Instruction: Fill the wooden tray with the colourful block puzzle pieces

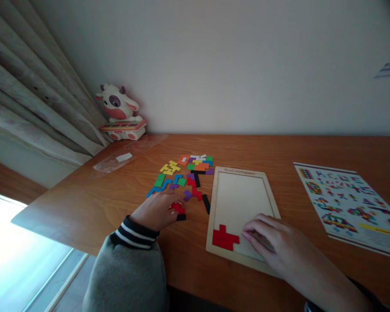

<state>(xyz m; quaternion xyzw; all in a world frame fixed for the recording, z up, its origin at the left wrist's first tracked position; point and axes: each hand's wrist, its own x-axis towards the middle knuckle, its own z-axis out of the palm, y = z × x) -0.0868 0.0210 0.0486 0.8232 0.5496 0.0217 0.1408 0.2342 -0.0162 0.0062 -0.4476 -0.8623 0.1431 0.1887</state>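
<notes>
My left hand (159, 211) is closed at the pile of flat puzzle pieces, its thumb and fingers about a red puzzle piece (178, 208). A black piece (181, 217) lies just below that one. Over the lower right of the shallow wooden puzzle board (211, 216) is my right hand (269, 242), its thumb and fingertips brought together with nothing visible between them. Red pieces (225, 238) lie in the board's lower left corner, just left of my right fingertips. The rest of the board's floor that shows is pale and bare.
Loose coloured pieces (170, 168) spread left of the board. A printed pattern sheet (347, 199) lies at the right. Behind the pieces are a clear plastic bag (130, 154) and a cow toy with a keyboard (121, 113). A curtain (35, 78) hangs at the left, and a wall stands behind.
</notes>
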